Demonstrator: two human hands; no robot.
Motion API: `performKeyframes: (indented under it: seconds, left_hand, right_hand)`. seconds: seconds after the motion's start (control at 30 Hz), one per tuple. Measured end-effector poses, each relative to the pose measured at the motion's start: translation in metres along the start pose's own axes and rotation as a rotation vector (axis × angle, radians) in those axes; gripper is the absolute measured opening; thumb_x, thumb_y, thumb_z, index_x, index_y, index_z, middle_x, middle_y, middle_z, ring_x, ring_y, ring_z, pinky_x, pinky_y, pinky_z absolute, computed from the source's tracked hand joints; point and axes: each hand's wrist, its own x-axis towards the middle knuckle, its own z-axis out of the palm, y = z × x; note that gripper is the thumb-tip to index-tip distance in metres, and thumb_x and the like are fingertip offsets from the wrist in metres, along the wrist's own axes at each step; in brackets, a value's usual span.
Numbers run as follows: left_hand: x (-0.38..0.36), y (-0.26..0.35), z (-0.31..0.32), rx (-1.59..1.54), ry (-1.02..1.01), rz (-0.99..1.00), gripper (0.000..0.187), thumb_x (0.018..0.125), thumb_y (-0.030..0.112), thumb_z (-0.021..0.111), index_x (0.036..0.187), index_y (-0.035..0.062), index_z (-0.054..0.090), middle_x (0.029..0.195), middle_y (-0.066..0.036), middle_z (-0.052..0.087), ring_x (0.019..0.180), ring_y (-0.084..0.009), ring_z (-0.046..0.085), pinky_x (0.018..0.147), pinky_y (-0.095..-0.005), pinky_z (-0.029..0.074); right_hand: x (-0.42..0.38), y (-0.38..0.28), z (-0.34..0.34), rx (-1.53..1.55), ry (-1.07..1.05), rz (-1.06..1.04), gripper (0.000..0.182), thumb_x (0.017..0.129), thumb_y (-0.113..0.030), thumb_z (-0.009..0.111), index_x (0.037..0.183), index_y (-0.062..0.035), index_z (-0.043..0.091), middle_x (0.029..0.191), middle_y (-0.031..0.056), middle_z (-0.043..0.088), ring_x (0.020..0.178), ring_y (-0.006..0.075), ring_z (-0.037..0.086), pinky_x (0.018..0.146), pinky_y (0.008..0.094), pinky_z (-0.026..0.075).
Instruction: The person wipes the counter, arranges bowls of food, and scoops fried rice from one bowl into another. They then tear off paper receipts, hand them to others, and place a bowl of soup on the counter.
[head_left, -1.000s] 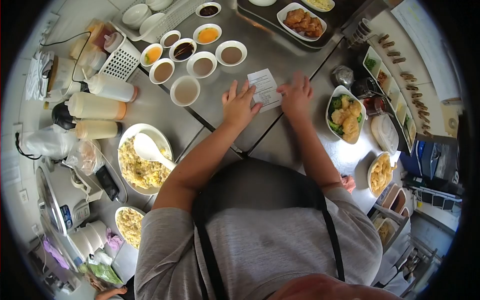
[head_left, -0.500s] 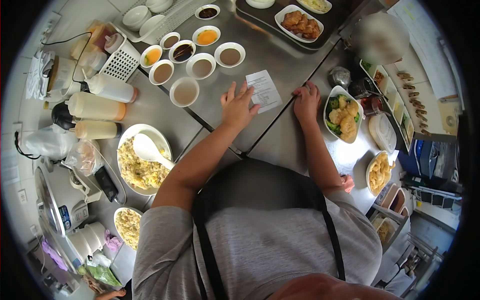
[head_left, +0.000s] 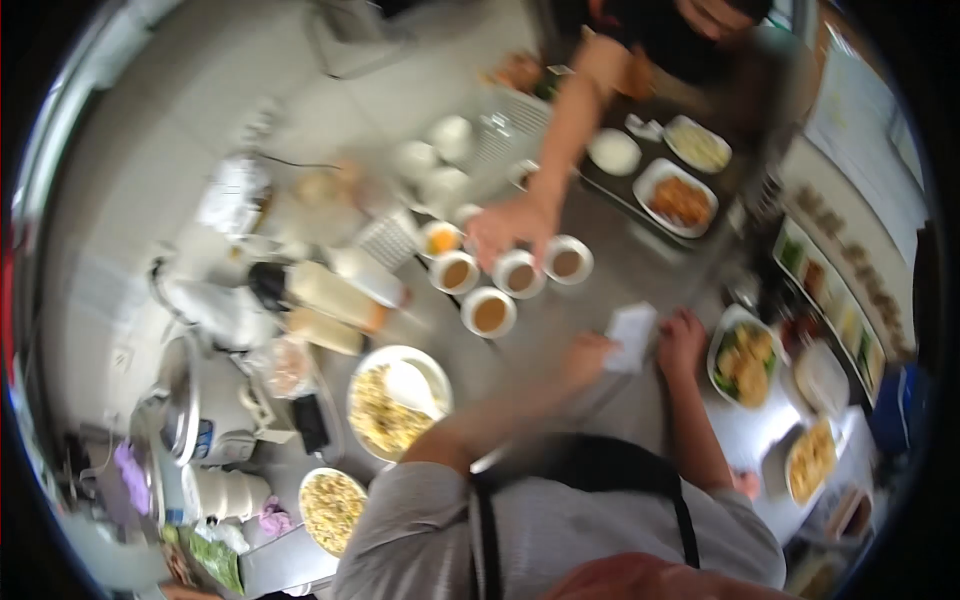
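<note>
The view is motion-blurred. My left hand (head_left: 585, 357) rests on the steel counter (head_left: 590, 300), touching the left edge of a white paper slip (head_left: 632, 337). My right hand (head_left: 683, 343) lies just right of the slip, beside a bowl of broccoli and fried pieces (head_left: 745, 360). Neither hand holds anything. Across the counter another person's hand (head_left: 510, 232) reaches down over small sauce bowls, among them one with brown sauce (head_left: 489, 313) and another right under the fingers (head_left: 520, 273).
A plate of fried rice with a white spoon (head_left: 395, 405) and a smaller rice bowl (head_left: 332, 510) sit to my left. Squeeze bottles (head_left: 330, 290) and a rice cooker (head_left: 200, 400) stand further left. A dark tray holds plated food (head_left: 680, 200); a noodle plate (head_left: 812, 460) sits right.
The camera has tilted up, bringing the person opposite into view. Their hand now reaches over the sauce bowls. My hands stay by the slip, the left one drawn closer to it.
</note>
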Motion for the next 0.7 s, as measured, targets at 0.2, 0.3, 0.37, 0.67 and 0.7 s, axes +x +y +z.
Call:
performKeyframes:
  seconds: [0.2, 0.3, 0.37, 0.67, 0.7]
  left_hand:
    - [0.094, -0.002, -0.148, 0.247, -0.030, -0.020, 0.036, 0.071, 0.002, 0.045, 0.105, 0.0103, 0.051, 0.097, -0.012, 0.053, 0.088, -0.0288, 0.053, 0.073, -0.0338, 0.044]
    - [0.154, -0.006, -0.274, 0.408, 0.315, 0.028, 0.037, 0.072, -0.004, 0.040, 0.106, 0.0074, 0.049, 0.101, -0.013, 0.052, 0.095, -0.0284, 0.050, 0.078, -0.0354, 0.041]
    - [0.191, 0.012, -0.357, 0.532, 0.586, 0.223, 0.039, 0.069, -0.009, 0.039, 0.104, 0.0042, 0.049, 0.100, -0.015, 0.053, 0.094, -0.0294, 0.050, 0.081, -0.0351, 0.040]
    - [0.267, 0.053, -0.572, 0.642, 0.900, -0.157, 0.039, 0.066, 0.000, 0.040, 0.101, 0.0078, 0.056, 0.089, -0.016, 0.059, 0.073, -0.0217, 0.056, 0.066, -0.0288, 0.043]
    - [0.273, 0.056, -0.580, 0.656, 0.902, -0.215, 0.039, 0.066, 0.002, 0.041, 0.101, 0.0081, 0.056, 0.089, -0.016, 0.059, 0.076, -0.0233, 0.056, 0.068, -0.0294, 0.043]
  right_hand:
    - [-0.003, -0.006, -0.007, 0.029, 0.022, -0.027, 0.014, 0.062, 0.000, 0.054, 0.073, -0.0076, 0.051, 0.097, 0.0149, 0.050, 0.094, 0.0325, 0.045, 0.081, 0.0403, 0.034]
    - [-0.001, -0.013, -0.012, 0.064, 0.019, -0.018, 0.016, 0.061, 0.002, 0.050, 0.074, -0.0066, 0.050, 0.096, 0.0151, 0.049, 0.094, 0.0336, 0.044, 0.081, 0.0411, 0.034]
    - [-0.002, -0.014, -0.014, 0.075, 0.016, -0.020, 0.016, 0.060, 0.003, 0.049, 0.074, -0.0063, 0.050, 0.095, 0.0146, 0.049, 0.094, 0.0335, 0.044, 0.081, 0.0414, 0.034]
    - [0.001, -0.024, -0.021, 0.078, 0.007, 0.002, 0.018, 0.057, 0.005, 0.050, 0.071, -0.0066, 0.049, 0.093, 0.0130, 0.049, 0.093, 0.0321, 0.044, 0.081, 0.0411, 0.034]
    - [0.001, -0.025, -0.022, 0.079, 0.010, 0.010, 0.018, 0.057, 0.005, 0.050, 0.070, -0.0066, 0.049, 0.092, 0.0129, 0.049, 0.092, 0.0319, 0.044, 0.081, 0.0410, 0.034]
